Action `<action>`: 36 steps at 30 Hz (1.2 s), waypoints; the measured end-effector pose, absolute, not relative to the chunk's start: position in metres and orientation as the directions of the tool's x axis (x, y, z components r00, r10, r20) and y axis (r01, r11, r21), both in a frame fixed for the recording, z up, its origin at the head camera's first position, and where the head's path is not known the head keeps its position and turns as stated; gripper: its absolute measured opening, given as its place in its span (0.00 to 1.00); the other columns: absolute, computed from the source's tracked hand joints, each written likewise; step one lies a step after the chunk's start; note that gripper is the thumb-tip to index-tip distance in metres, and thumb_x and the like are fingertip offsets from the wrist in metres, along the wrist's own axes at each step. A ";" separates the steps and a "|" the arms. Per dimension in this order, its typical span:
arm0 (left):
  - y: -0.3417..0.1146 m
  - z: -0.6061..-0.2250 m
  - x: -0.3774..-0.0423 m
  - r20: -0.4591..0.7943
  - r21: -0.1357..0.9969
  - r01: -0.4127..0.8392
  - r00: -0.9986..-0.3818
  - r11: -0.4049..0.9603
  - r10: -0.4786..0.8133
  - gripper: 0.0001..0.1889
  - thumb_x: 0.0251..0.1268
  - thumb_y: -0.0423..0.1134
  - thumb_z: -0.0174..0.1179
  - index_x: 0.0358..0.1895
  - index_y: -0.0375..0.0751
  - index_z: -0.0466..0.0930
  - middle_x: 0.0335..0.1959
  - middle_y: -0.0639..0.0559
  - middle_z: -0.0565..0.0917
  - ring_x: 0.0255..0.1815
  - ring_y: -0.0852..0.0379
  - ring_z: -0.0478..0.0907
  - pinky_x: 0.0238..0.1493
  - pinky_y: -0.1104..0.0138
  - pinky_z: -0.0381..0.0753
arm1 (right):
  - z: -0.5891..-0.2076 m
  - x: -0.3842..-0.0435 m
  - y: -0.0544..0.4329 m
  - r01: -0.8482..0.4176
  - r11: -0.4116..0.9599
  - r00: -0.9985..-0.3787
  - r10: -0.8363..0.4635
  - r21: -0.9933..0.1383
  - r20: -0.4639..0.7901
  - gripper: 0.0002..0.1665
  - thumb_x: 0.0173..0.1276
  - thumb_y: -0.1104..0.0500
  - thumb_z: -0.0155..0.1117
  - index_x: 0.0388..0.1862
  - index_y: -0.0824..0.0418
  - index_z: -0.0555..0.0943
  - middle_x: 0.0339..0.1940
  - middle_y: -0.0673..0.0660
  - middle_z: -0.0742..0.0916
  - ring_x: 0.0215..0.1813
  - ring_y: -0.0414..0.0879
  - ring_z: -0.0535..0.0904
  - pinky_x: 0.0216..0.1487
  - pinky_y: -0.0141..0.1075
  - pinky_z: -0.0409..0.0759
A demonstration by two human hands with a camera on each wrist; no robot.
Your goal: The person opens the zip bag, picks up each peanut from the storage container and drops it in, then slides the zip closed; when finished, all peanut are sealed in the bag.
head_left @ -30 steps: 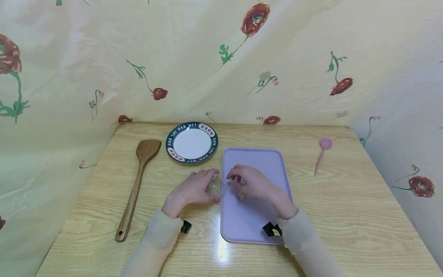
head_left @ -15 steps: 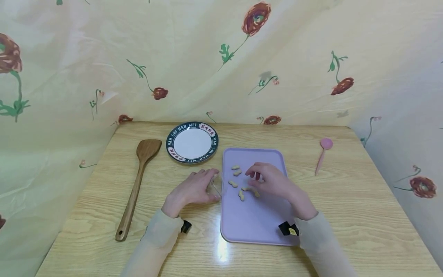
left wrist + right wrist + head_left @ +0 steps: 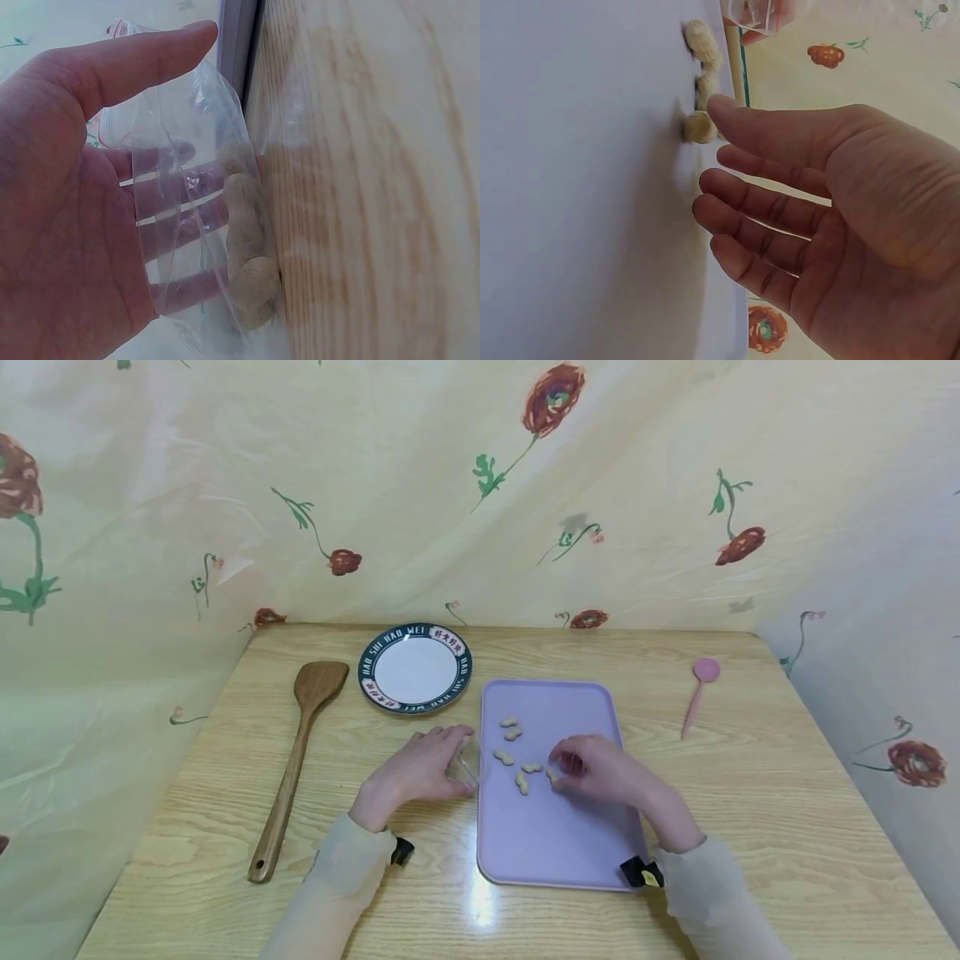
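My left hand (image 3: 420, 768) curves round a clear plastic bag (image 3: 463, 762) beside the tray's left edge. Through the bag (image 3: 180, 225) in the left wrist view, peanuts (image 3: 247, 225) show at its bottom, against the wooden table. My right hand (image 3: 603, 768) is low over the lilac tray (image 3: 547, 852), thumb and fingers loosely bent and apart. One peanut (image 3: 552, 774) lies right at its fingertips; in the right wrist view this peanut (image 3: 699, 127) sits just beyond the thumb tip. Several more peanuts (image 3: 504, 757) lie scattered on the tray's left half.
A wooden spatula (image 3: 303, 727) lies at the left of the table (image 3: 750, 827). Behind my left hand stands a white plate (image 3: 416, 670) with a dark lettered rim. A pink spoon (image 3: 701, 685) lies at the right. A flowered cloth (image 3: 450, 485) hangs behind.
My right hand has moved right and toward me, away from the bag side, uncovering the peanuts on the tray, down to the rightmost one. The left hand and bag stay in place.
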State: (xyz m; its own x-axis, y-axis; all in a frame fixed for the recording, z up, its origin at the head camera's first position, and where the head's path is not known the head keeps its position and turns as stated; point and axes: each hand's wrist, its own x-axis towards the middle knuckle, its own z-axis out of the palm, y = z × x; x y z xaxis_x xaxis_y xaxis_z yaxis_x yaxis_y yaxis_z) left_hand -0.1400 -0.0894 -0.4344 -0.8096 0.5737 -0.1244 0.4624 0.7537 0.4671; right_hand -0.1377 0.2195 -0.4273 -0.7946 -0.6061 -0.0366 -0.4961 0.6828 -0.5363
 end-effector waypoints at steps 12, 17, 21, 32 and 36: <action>-0.089 -0.436 -0.141 -0.129 0.460 0.463 -0.809 0.757 0.573 0.42 0.57 0.53 0.70 0.73 0.43 0.63 0.66 0.47 0.75 0.66 0.48 0.69 0.68 0.50 0.63 | -0.431 -0.134 0.214 -0.434 0.721 -0.814 -0.570 -0.539 -0.107 0.13 0.61 0.62 0.75 0.43 0.62 0.84 0.23 0.44 0.78 0.27 0.36 0.72 0.30 0.32 0.74; -0.089 -0.435 -0.140 -0.132 0.458 0.463 -0.809 0.759 0.573 0.42 0.57 0.53 0.70 0.73 0.43 0.63 0.66 0.47 0.75 0.66 0.48 0.69 0.68 0.50 0.63 | -0.432 -0.134 0.212 -0.415 0.737 -0.822 -0.555 -0.534 -0.127 0.10 0.61 0.63 0.74 0.41 0.61 0.84 0.23 0.44 0.78 0.26 0.37 0.72 0.29 0.32 0.73; -0.089 -0.435 -0.140 -0.133 0.461 0.461 -0.809 0.758 0.573 0.42 0.57 0.54 0.70 0.73 0.43 0.63 0.67 0.48 0.75 0.66 0.47 0.69 0.68 0.49 0.63 | -0.432 -0.134 0.212 -0.415 0.731 -0.820 -0.559 -0.541 -0.126 0.09 0.61 0.65 0.73 0.40 0.61 0.84 0.22 0.44 0.78 0.26 0.38 0.72 0.29 0.32 0.73; -0.090 -0.434 -0.140 -0.141 0.483 0.445 -0.810 0.754 0.569 0.43 0.57 0.54 0.70 0.74 0.44 0.63 0.68 0.48 0.74 0.67 0.48 0.68 0.69 0.48 0.62 | -0.429 -0.134 0.212 -0.404 0.740 -0.827 -0.546 -0.539 -0.130 0.09 0.62 0.64 0.72 0.41 0.59 0.84 0.24 0.44 0.78 0.27 0.39 0.72 0.30 0.33 0.74; -0.089 -0.433 -0.141 -0.149 0.489 0.440 -0.809 0.754 0.569 0.43 0.57 0.54 0.70 0.74 0.43 0.62 0.68 0.48 0.73 0.68 0.48 0.68 0.70 0.48 0.61 | -0.427 -0.134 0.212 -0.415 0.737 -0.826 -0.551 -0.534 -0.118 0.09 0.62 0.64 0.73 0.41 0.59 0.84 0.24 0.44 0.78 0.28 0.40 0.72 0.30 0.33 0.73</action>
